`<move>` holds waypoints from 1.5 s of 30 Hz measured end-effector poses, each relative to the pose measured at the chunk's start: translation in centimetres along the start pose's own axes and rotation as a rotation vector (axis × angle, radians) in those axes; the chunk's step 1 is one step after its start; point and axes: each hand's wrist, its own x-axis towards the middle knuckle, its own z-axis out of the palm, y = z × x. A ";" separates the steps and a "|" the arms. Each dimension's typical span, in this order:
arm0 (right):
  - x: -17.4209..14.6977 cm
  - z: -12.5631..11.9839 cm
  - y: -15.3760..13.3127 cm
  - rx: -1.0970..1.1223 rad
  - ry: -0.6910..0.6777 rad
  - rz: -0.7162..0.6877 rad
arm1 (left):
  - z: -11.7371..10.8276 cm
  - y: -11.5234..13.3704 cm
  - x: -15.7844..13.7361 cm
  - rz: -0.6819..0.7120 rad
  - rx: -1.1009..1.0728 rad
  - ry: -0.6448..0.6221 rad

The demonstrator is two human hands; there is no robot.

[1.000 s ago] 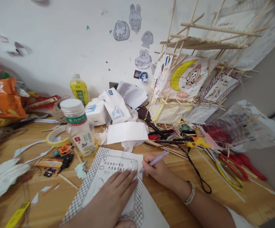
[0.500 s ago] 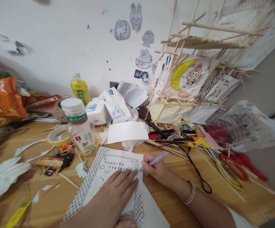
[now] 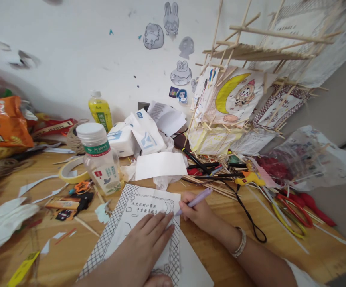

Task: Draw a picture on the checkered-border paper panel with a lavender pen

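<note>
A sheet of paper (image 3: 117,223) with a crosshatched border, handwritten characters and line drawings lies on the wooden table. My left hand (image 3: 144,245) rests flat across it, fingers stretched toward the upper right and covering part of the drawing. In my right hand (image 3: 192,211) is a light purple pen (image 3: 201,197), its tip down at the sheet's right border beside the left fingertips. A plain white sheet (image 3: 192,259) sticks out from under the decorated one at the lower right.
Behind the paper stand a clear bottle (image 3: 102,159) and tissue packs (image 3: 145,133). A stick frame hung with drawings (image 3: 235,95) rises at the back right. Scissors (image 3: 292,213), a yellow glue gun (image 3: 250,178) and thin sticks lie right; tape (image 3: 68,171) and paper scraps lie left.
Both hands stay in nearly the same place on the paper. The pen has barely shifted at the right border; the view tilts very slightly.
</note>
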 end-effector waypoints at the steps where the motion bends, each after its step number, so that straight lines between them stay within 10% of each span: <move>1: 0.0 0.0 0.0 -0.008 -0.002 -0.003 | 0.0 0.0 0.0 -0.003 -0.012 0.000; 45: 0.1 0.0 0.2 -0.014 0.020 0.001 | 0.0 0.0 0.2 -0.038 -0.037 -0.013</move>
